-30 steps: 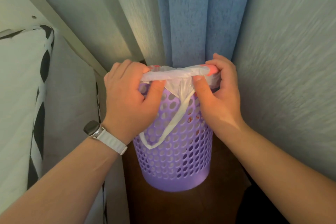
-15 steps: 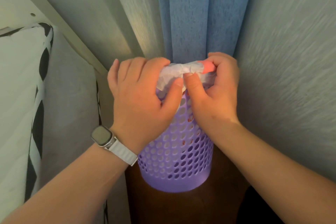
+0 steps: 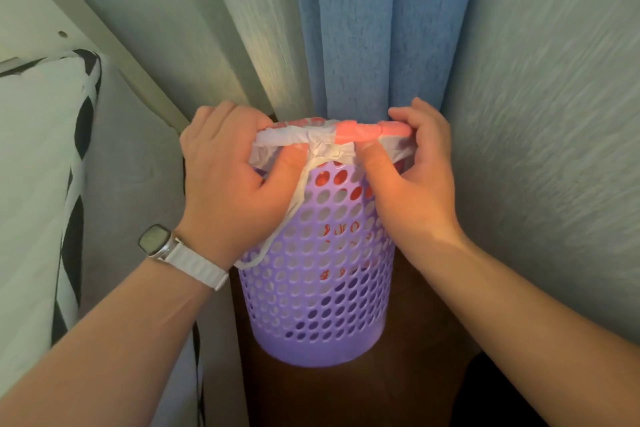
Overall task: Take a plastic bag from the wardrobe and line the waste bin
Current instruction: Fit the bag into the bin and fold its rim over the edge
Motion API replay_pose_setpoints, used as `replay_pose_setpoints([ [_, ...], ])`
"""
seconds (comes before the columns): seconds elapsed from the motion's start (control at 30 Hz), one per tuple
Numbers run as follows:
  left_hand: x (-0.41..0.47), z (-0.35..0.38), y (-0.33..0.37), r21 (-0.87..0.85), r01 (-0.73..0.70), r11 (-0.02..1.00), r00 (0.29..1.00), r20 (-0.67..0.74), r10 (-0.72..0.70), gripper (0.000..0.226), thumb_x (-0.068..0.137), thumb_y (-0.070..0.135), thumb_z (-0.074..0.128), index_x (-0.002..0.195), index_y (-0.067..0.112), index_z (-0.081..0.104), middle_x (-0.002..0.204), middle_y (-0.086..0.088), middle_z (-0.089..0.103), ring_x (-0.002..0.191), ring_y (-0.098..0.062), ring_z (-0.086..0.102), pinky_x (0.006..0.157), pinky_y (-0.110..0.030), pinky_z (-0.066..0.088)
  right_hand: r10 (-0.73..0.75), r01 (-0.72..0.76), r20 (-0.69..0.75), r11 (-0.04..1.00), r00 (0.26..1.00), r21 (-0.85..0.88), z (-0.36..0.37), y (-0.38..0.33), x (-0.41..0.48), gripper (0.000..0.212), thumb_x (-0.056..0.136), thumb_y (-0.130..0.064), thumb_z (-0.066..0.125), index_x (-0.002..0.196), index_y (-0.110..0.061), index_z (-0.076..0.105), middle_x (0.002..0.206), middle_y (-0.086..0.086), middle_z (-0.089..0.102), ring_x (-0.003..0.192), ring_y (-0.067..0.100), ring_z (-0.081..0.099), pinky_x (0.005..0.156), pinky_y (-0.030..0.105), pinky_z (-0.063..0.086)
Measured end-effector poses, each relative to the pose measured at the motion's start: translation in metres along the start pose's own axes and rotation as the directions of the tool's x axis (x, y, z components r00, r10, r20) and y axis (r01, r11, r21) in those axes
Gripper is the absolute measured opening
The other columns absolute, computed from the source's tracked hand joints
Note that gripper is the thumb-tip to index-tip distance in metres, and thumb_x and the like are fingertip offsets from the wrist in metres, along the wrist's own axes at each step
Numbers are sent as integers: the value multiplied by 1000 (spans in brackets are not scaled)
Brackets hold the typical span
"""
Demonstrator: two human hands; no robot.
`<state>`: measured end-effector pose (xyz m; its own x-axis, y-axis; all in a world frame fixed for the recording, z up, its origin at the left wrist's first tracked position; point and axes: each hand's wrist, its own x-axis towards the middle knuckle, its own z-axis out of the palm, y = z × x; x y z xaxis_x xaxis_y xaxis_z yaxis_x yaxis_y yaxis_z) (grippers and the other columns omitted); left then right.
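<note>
**Purple bin (image 3: 322, 305) being lined with a white bag (image 3: 311, 137)**

Grey and blue curtains (image 3: 377, 28) are hanging across the back and right, their folds dropping behind the bin. A white cushion (image 3: 31, 166) with black bands is lying at the left edge. The bin, pierced with round holes, is standing upright on the dark wooden floor (image 3: 408, 374), close against the blue fold.

The left hand (image 3: 228, 184) is gripping the near-left part of the rim, with its fingers curling over the top and its thumb pressing the bag's edge against the outer wall. The right hand (image 3: 412, 180) is gripping the near-right part in the same way, fingers hooking over the rim and thumb pinching plastic against the outside.

The bag is sitting inside the bin with its mouth turned over the rim. A pink band is showing along that edge by the right hand, and red print is showing through the holes. A thin bag handle (image 3: 258, 257) is dangling down the front wall below the left hand. A watch (image 3: 154, 239) with a white strap is sitting on the left wrist.
</note>
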<state>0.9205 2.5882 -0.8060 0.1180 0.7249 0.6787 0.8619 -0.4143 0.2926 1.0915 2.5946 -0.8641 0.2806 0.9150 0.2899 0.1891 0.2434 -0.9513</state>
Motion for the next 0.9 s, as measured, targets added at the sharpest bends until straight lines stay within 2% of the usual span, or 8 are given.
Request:
replay_pose_setpoints([
  [0.17,-2,2,4,-28,49,998,999,0,-49,29,86,34,56,78,6,56,76,-2,46,75,-23,44,70,-43,38,8,-8,-15,999,1000,35,-1,-2,-1,26,75,-53,57,94,-41,43,129,-15,40,134,10,39,113,36,31],
  [0.23,-4,1,7,9,65,998,997,30,-65,31,86,39,56,87,8,61,84,-3,53,83,-27,51,79,-50,41,7,-6,-26,1000,1000,27,0,-2,-1,26,75,-52,57,93,-40,42,127,-12,41,132,12,41,112,38,32],
  [0.33,-7,0,17,80,63,995,995,67,-68,41,84,46,58,107,12,64,107,-6,59,106,-31,54,97,-61,36,-21,21,-45,1000,999,-11,2,-3,-2,34,75,-52,57,98,-30,44,124,-5,42,126,15,43,109,39,34],
  [0.43,-11,4,32,80,79,994,993,83,-86,45,85,45,58,116,14,62,119,-6,58,116,-32,51,101,-64,33,-84,78,-98,995,992,-63,4,-8,-2,38,75,-50,58,100,-24,44,114,-5,44,114,20,48,102,44,39],
  [0.53,-13,7,35,65,106,992,992,67,-110,39,88,41,55,112,11,62,114,-8,59,112,-33,51,100,-58,36,-129,117,-120,988,984,-104,8,-13,-7,35,76,-46,58,98,-23,44,107,-5,44,106,22,49,96,47,41],
  [0.67,-12,7,26,28,116,993,993,29,-117,33,92,39,51,93,7,60,94,-11,57,95,-34,52,89,-50,38,-140,129,-74,981,987,-142,13,-17,-13,39,78,-46,57,98,-13,51,106,0,46,103,22,48,94,45,40],
  [0.8,-11,8,15,-17,115,993,992,54,-114,30,90,35,52,88,6,58,87,-8,51,87,-31,48,82,-53,39,-169,166,-11,973,986,-158,10,-16,-16,42,81,-44,58,104,-9,57,111,1,50,110,24,50,97,47,40],
  [0.9,-8,6,8,-80,110,991,993,51,-106,27,89,32,52,86,6,56,86,-2,46,87,-21,43,79,-47,37,-216,216,16,962,976,-170,3,-10,-13,44,82,-43,59,112,-11,59,122,6,54,119,27,50,103,52,38],
])
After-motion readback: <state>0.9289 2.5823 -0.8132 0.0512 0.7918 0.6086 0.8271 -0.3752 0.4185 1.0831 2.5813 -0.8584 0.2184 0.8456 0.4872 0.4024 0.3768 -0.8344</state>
